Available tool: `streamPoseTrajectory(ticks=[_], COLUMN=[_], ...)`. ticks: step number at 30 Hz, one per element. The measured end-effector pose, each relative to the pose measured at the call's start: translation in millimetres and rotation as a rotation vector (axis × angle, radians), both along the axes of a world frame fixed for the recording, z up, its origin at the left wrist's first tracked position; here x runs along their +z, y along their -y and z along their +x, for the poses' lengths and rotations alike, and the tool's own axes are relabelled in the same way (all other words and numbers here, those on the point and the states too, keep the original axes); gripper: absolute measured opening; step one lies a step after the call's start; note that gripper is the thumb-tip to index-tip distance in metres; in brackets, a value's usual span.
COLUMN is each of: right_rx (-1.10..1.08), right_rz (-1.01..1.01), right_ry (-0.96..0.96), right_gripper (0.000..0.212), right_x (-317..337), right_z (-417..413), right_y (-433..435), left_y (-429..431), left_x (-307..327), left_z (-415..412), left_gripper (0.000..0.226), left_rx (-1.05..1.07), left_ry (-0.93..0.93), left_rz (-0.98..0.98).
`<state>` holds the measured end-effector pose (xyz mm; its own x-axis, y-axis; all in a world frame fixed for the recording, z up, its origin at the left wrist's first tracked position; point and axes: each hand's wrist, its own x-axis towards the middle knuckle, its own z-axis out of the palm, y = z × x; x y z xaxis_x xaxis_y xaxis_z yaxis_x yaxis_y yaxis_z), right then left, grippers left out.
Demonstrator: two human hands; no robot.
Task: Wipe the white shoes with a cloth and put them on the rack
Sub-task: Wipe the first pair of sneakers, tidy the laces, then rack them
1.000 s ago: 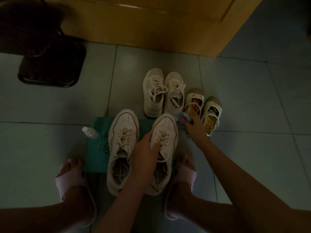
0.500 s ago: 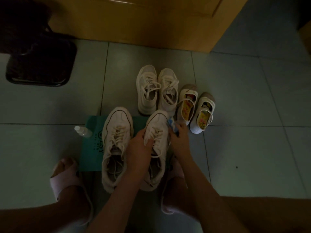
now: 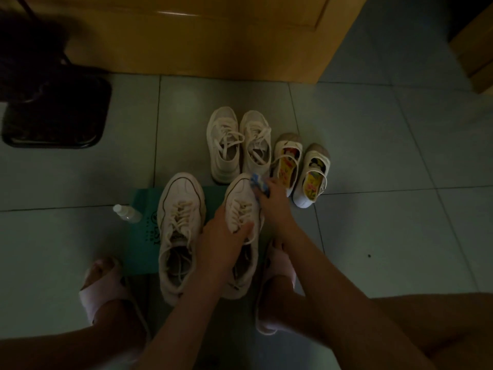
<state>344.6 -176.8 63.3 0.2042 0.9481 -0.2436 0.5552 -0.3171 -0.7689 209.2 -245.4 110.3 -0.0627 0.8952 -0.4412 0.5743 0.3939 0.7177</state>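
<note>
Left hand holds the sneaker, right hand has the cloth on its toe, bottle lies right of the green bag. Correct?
No: the head view shows the bottle left of the green bag, not right. The rest holds: left hand holds the sneaker, right hand has the cloth on its toe.

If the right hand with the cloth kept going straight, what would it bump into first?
Probably the heel of the lace-up shoe just beyond the sneaker toe where the right hand presses the cloth, though depth is unclear.
</note>
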Motion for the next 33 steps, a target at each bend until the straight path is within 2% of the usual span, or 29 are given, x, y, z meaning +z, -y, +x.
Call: streamPoseTrajectory(ticks=[1,3,5,8,11,13,15,18,20,22,26,30,33], right_rx=[0.001,-0.018,0.011,0.042,0.077,0.126,0.13,0.01,-0.136,-0.188,-0.044,0.046,0.049], right_rz=[-0.011,0.028,0.084,0.018,-0.011,-0.05,-0.08,-0.09,-0.051,0.021,-0.029,0.04,0.0], right_ry=[0.013,0.012,0.039,-0.008,0.002,0.008,0.001,-0.092,-0.196,-0.177,-0.1,-0.078,-0.077], right_gripper=[0.009,0.033,0.042,0.046,0.041,0.049,0.034,0.008,0.008,0.014,0.039,0.047,0.052], right_x=[-1,-2,-1,3,7,12,13,29,38,41,17,17,11], right_z=[-3,-6,-10,-13,-15,-13,-6,8,16,16,-4,-9,-7], right_y=[5,20,38,64,94,112,125,116,81,41,6,16,42], left_y=[1,1,1,3,3,2,1,1,1,1,-3,-2,-3], left_x=[-1,-4,-5,-4,-3,-2,-1,-1,-2,-1,1,0,0], left_z=[0,-2,-4,-4,-5,-6,-6,-6,-6,-5,-5,-6,-1], left_gripper=[0.055,0.049,0.046,0.045,0.042,0.042,0.043,0.045,0.046,0.046,0.041,0.036,0.035], left_rx=[-0.011,0.001,0.012,0.025,0.032,0.037,0.037,0.022,0.016,0.033,0.073,0.103,0.116], left_ry=[-0.004,0.016,0.016,0.01,0.045,0.059,0.05,0.025,0.006,0.008,0.019,0.029,0.024], left_rz=[0.007,0.02,0.046,0.067,0.064,0.058,0.038,0.023,0.015,-0.006,-0.04,-0.038,-0.053])
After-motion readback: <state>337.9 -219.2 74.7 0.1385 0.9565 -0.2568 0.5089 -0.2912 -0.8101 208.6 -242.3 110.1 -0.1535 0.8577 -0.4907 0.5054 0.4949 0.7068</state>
